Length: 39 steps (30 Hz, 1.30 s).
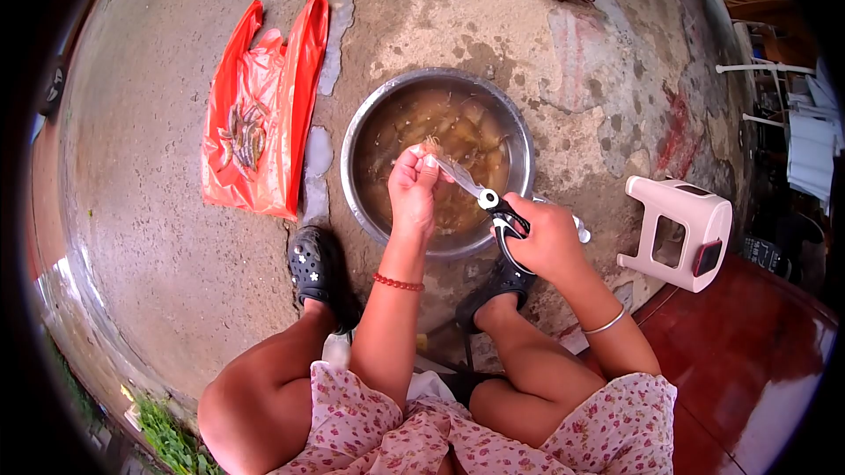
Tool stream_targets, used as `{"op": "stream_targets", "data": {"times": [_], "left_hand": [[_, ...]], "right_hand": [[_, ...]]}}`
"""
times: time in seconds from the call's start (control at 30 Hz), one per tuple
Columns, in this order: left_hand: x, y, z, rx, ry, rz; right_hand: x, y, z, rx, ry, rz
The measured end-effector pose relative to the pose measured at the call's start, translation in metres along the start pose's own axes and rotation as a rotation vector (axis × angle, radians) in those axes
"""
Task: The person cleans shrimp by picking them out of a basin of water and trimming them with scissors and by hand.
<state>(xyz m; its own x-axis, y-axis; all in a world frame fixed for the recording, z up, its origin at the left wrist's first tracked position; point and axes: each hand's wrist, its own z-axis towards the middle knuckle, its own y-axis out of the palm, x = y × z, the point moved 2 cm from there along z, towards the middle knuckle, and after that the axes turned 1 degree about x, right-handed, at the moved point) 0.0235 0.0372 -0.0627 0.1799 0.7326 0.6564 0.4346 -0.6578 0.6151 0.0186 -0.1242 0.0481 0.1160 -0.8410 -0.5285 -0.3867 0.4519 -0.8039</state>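
Over the round silver metal basin, your left hand pinches a small orange-brown shrimp, long axis hard to read, while your right hand, wrapped round black-and-white-handled steel scissors, holds them slanting up-left toward it.

Scissors bar the middle of the basin; I see open floor beyond, the bag left, stool farther right, shoes crowding the near side.

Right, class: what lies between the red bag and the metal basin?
Only ground, in the head view: a narrow strip with pale patches separates the red bag from the metal basin.
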Motion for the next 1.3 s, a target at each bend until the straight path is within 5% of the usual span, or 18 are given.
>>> {"op": "stream_targets", "data": {"times": [0.87, 1.07, 1.3], "left_hand": [[-0.006, -0.004, 0.0, -0.017, -0.138, -0.099], [0.001, 0.005, -0.002, 0.057, -0.183, -0.134], [0.002, 0.007, -0.002, 0.031, -0.175, -0.138]], "right_hand": [[0.003, 0.003, -0.003, -0.02, 0.002, -0.077], [0.009, 0.015, -0.008, -0.107, 0.111, 0.294], [0.0, 0.007, -0.005, 0.078, 0.004, -0.053]]}}
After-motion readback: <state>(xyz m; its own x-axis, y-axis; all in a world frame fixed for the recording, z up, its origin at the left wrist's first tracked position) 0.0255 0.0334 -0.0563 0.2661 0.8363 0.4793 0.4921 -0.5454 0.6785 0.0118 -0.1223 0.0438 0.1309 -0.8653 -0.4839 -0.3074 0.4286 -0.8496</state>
